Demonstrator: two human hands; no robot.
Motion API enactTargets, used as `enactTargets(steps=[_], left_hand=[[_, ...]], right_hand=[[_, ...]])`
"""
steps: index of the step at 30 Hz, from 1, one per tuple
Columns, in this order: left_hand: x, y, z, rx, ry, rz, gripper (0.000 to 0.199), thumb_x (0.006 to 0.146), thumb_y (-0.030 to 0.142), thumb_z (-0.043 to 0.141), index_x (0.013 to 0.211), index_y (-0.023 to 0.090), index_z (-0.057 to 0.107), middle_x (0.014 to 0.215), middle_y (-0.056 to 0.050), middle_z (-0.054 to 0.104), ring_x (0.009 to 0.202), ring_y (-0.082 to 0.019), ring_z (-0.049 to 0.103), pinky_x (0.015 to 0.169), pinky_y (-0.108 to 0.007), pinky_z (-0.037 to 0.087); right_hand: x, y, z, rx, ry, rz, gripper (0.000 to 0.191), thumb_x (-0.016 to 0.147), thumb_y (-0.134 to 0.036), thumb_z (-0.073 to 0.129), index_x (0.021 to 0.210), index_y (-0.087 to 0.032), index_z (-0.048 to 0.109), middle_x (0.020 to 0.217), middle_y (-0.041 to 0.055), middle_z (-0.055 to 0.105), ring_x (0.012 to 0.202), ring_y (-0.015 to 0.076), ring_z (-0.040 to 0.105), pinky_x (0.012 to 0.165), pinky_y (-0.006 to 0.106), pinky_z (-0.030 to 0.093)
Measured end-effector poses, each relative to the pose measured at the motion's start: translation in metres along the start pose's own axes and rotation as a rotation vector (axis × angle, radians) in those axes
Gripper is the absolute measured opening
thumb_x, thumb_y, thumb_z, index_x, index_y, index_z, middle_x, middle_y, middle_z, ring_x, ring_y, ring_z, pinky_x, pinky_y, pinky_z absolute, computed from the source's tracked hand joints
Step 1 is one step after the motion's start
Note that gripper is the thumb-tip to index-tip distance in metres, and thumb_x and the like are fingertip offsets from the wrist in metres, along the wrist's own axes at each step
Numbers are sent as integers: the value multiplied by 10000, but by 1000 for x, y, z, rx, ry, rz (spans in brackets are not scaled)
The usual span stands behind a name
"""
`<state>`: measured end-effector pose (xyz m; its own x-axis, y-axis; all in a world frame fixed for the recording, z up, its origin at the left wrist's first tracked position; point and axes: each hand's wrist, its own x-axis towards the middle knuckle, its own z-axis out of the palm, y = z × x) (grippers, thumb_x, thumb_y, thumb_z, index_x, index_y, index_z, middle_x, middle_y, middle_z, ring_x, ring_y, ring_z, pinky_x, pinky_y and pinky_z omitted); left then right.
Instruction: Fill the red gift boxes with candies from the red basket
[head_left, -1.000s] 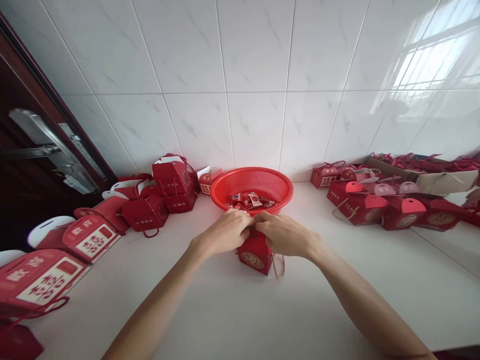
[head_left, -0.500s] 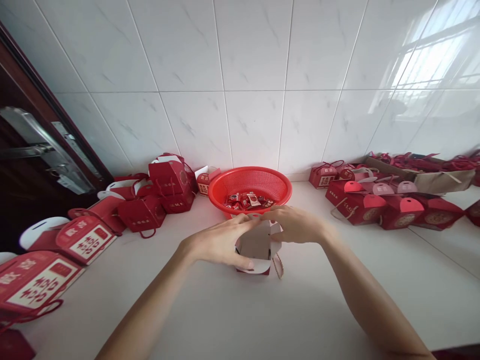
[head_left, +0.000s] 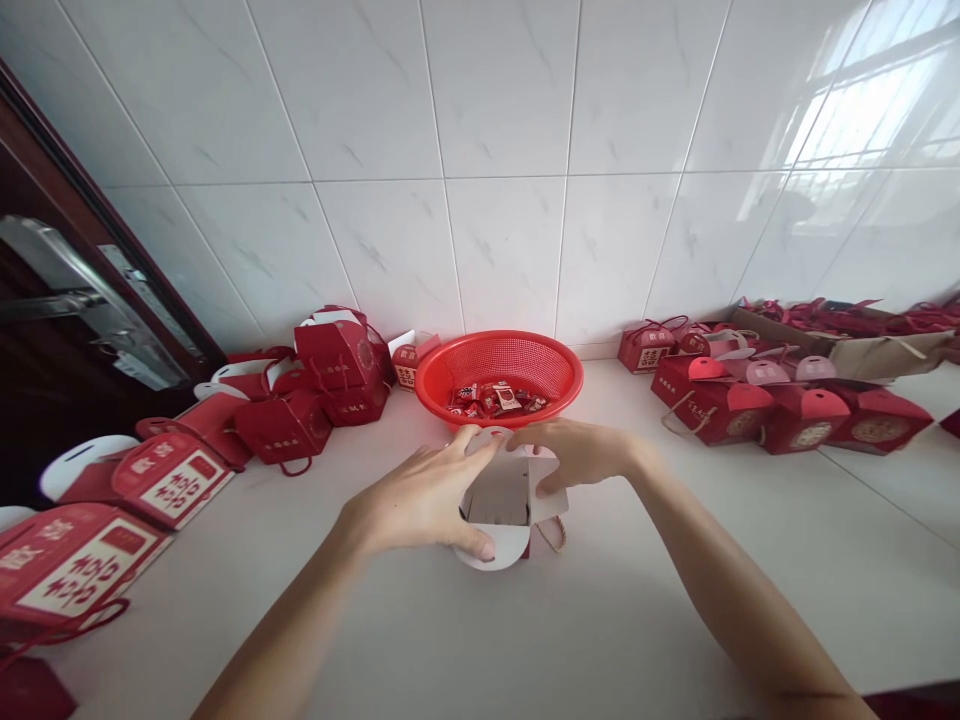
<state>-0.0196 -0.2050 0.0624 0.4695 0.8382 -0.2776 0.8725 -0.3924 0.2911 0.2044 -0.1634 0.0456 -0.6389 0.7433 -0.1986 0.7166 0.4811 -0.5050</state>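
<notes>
A small box (head_left: 498,492) with its top flaps spread stands on the table between my hands, its pale inside showing. My left hand (head_left: 431,495) grips it from the left, thumb on the rounded near flap and fingers at the far side. From the right, my right hand (head_left: 581,455) holds the far and right flaps, fingers bent over them. A twisted cord handle (head_left: 553,534) hangs at the box's right side. Just behind stands a red mesh basket (head_left: 499,345) with wrapped sweets (head_left: 501,399) inside.
Red boxes (head_left: 341,368) are stacked at the left, with larger printed ones (head_left: 82,560) nearer. More red boxes (head_left: 731,410) stand at the right beside an open carton (head_left: 874,360) of red items. A tiled wall (head_left: 506,230) rises behind; a dark door (head_left: 45,390) is at far left.
The box's near and right flaps have been spread further outward, so the opening shows wider. Both hands and the box have shifted slightly left.
</notes>
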Motion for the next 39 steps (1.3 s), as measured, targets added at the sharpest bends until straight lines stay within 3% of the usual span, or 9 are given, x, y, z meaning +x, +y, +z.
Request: enactTargets(steps=[7,10,14,20,24,27,33,36,39], left_hand=[[-3,-2,0,79,-69,-108,1261,509,669,750,1573,327,167,1554,-131,364,1342,-425,438,980,-474,456],[-3,1,2,87,-44,-144,1209,487,686,745,1539,286,301,1398,-140,527,1242,-426,519,897,-453,491],[3,7,8,112,3,-181,979,504,748,699,1319,221,575,1259,-147,581,1099,-409,592,813,-424,505],[11,11,19,96,113,-196,777,564,742,665,1110,189,629,1185,-142,563,884,-332,657,700,-384,517],[8,11,19,37,116,-187,682,578,738,680,1052,250,635,1236,-128,554,878,-332,666,661,-384,525],[1,10,16,-12,117,-151,669,637,712,667,1186,333,611,1288,-96,556,925,-331,662,655,-376,529],[0,0,-9,-7,267,-72,601,836,686,487,1337,363,562,1336,-53,596,1064,-297,634,795,-351,508],[26,-12,-34,-41,277,-65,548,880,646,438,1249,296,642,1203,-56,683,1035,-277,648,783,-315,490],[72,-26,-54,-28,151,-32,477,853,571,511,1164,258,691,1088,-48,730,979,-250,663,791,-284,477]], right_hand=[[9,12,4,74,-55,-85,804,682,-369,810,1417,-275,499,1247,101,630,1063,274,617,761,320,519],[14,15,6,76,-85,-85,797,708,-426,793,1431,-296,483,1337,96,594,1173,299,582,866,351,508],[18,11,7,36,-75,-58,794,770,-413,742,1480,-286,411,1450,101,516,1252,318,534,933,389,490],[7,4,0,-91,56,11,591,833,-384,668,1391,-246,531,1351,113,598,1192,320,573,878,381,503],[-7,2,-11,-60,203,-114,399,871,-345,633,1261,-258,633,1211,81,681,1078,278,628,861,377,499],[-13,4,-20,23,365,-208,272,876,-310,630,1137,-262,689,1115,55,718,994,241,660,813,344,515],[-15,16,-31,230,656,-273,178,875,-291,600,979,-197,710,954,59,748,864,195,699,781,317,550],[-14,20,-33,288,736,-282,168,868,-285,593,950,-189,705,934,59,748,837,186,701,763,309,555],[-11,22,-33,308,755,-274,162,867,-267,576,922,-183,704,926,60,747,818,181,696,748,302,553]])
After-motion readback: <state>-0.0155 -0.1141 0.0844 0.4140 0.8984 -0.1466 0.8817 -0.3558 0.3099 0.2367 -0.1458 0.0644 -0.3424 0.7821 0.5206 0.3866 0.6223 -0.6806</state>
